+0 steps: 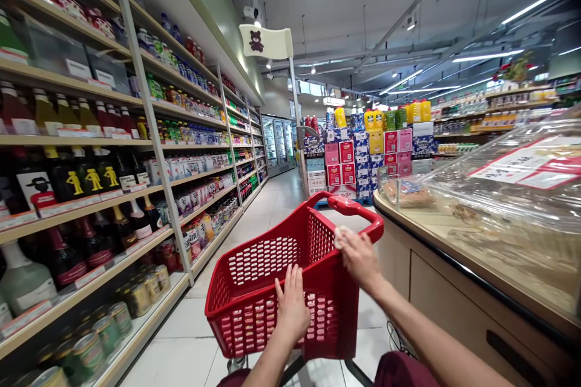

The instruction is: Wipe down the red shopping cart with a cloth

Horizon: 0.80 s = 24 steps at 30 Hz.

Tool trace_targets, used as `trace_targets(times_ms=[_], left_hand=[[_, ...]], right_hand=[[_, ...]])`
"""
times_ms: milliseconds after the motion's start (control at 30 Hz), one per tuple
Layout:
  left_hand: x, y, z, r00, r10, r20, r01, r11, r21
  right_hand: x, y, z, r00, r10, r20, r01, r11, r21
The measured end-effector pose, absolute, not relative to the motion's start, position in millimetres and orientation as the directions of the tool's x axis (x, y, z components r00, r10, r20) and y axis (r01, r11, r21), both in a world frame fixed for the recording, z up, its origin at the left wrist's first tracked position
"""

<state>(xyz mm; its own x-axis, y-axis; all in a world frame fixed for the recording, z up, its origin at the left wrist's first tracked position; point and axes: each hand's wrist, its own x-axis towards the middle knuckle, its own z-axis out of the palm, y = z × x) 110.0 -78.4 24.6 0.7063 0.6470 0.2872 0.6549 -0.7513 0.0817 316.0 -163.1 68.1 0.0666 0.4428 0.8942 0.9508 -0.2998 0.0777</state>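
Note:
A red plastic shopping cart (pixel 254 254) with perforated basket walls stands in front of me, its raised handle (pixel 354 205) at the back right. My left hand (pixel 293 305) lies against the near side wall, its fingers stretched out up toward the rim and holding nothing. At the corner below the handle, my right hand (pixel 358 260) presses a small off-white wad, perhaps a folded cloth (pixel 338 237), against the red plastic. Most of that wad is hidden under my fingers. The part of the basket floor I can see shows no goods.
Shelves of bottles and cans (pixel 86 175) line the left side. To the right is a counter (pixel 454 290) with clear plastic food packages (pixel 521 181). Stacked drink cartons (pixel 349 163) stand ahead, beside a bear-printed sign (pixel 267 41) on a pole. The tiled floor (pixel 181 338) runs between.

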Motion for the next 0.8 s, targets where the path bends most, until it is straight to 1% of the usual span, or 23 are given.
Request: trace_targets(times_ms=[67, 100, 133, 167, 233, 267, 300, 333, 367, 433, 500, 533, 667, 700, 733, 800], left_hand=[[109, -77, 24, 0.713, 0.637, 0.293, 0.65, -0.757, 0.066], [108, -77, 24, 0.716, 0.634, 0.293, 0.647, -0.76, 0.061], [108, -77, 24, 0.719, 0.631, 0.291, 0.645, -0.762, 0.061], [108, -77, 25, 0.722, 0.63, 0.287, 0.642, -0.764, 0.065], [108, -78, 26, 0.725, 0.628, 0.282, 0.635, -0.768, 0.078], [109, -78, 26, 0.725, 0.629, 0.28, 0.634, -0.769, 0.085], [110, -79, 26, 0.724, 0.631, 0.278, 0.634, -0.768, 0.092], [110, -79, 27, 0.723, 0.634, 0.275, 0.636, -0.766, 0.097], [110, -79, 27, 0.722, 0.637, 0.272, 0.637, -0.764, 0.1], [110, -79, 27, 0.722, 0.639, 0.265, 0.638, -0.763, 0.104], [109, -78, 27, 0.726, 0.636, 0.262, 0.633, -0.767, 0.107], [109, -78, 27, 0.728, 0.633, 0.263, 0.63, -0.769, 0.108], [109, -79, 25, 0.721, 0.634, 0.28, 0.631, -0.768, 0.112], [109, -79, 25, 0.717, 0.637, 0.283, 0.635, -0.765, 0.111], [109, -79, 25, 0.715, 0.639, 0.284, 0.638, -0.762, 0.108], [109, -79, 25, 0.716, 0.64, 0.281, 0.64, -0.761, 0.103]], right_hand=[[309, -159, 64, -0.054, 0.508, 0.86, 0.968, -0.185, 0.17], [311, -160, 66, -0.082, 0.526, 0.846, 0.969, -0.155, 0.19], [317, -163, 69, -0.07, 0.528, 0.846, 0.97, -0.162, 0.182], [326, -166, 74, -0.019, 0.509, 0.861, 0.967, -0.21, 0.146], [343, -174, 85, 0.125, 0.427, 0.896, 0.937, -0.349, 0.036], [348, -175, 88, 0.171, 0.395, 0.903, 0.918, -0.397, 0.0], [347, -175, 88, 0.186, 0.381, 0.906, 0.909, -0.418, -0.011], [342, -173, 86, 0.167, 0.392, 0.905, 0.914, -0.406, 0.007], [334, -169, 81, 0.114, 0.425, 0.898, 0.93, -0.363, 0.054], [317, -161, 71, -0.028, 0.495, 0.869, 0.958, -0.235, 0.164], [313, -159, 66, -0.107, 0.507, 0.855, 0.965, -0.156, 0.213], [318, -162, 68, -0.094, 0.494, 0.864, 0.966, -0.165, 0.199], [342, -175, 78, 0.127, 0.346, 0.93, 0.933, -0.36, 0.006], [341, -175, 78, 0.136, 0.338, 0.931, 0.929, -0.37, -0.001], [337, -174, 75, 0.109, 0.353, 0.929, 0.936, -0.35, 0.023], [325, -169, 69, -0.001, 0.428, 0.904, 0.961, -0.25, 0.12]])
